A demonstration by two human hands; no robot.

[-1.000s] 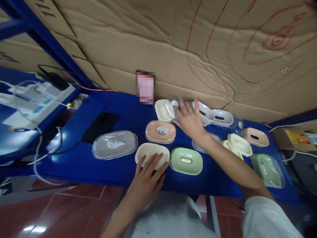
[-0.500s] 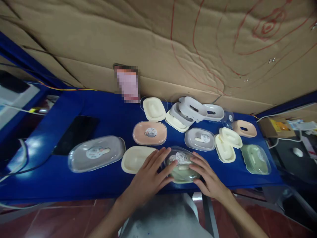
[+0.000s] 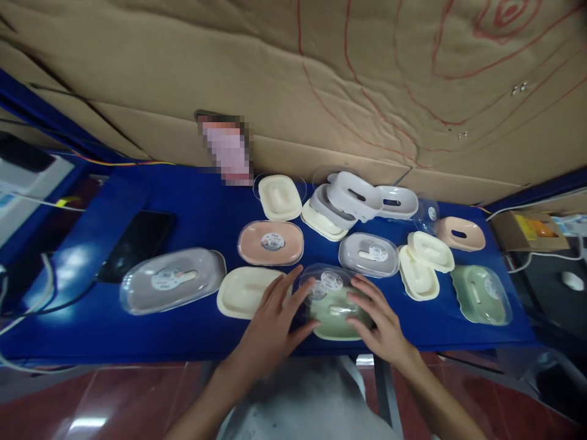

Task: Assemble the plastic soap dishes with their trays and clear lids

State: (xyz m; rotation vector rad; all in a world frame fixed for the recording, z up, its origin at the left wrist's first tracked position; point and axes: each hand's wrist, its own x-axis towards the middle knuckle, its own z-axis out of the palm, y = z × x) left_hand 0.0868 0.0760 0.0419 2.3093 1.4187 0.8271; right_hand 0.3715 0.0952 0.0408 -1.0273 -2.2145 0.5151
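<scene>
A clear plastic lid (image 3: pixel 326 275) with round printed stickers is between my two hands, tilted over a green soap box (image 3: pixel 337 330) at the table's front edge. My left hand (image 3: pixel 279 318) grips the lid's left side with fingers stretched out, its wrist beside a cream tray (image 3: pixel 243 293). On the right side, my right hand (image 3: pixel 378 318) has bent fingers on the lid's rim and close to the green box. The lid sits off-centre toward the far left of the box, so part of the green shows bare.
Around my hands lie lidded grey (image 3: pixel 172 281), pink (image 3: pixel 270 243), lilac (image 3: pixel 369 254) and green (image 3: pixel 481 294) boxes. Behind are stacked grey pieces (image 3: pixel 353 194) and cream pieces (image 3: pixel 426 252). A black phone (image 3: pixel 137 244) lies left; a cardboard wall (image 3: pixel 275 73) rises behind the blue table.
The clear lid has shifted away and left relative to the green box, uncovering more of its near side. My fingers have spread a little; the camera view has turned slightly.
</scene>
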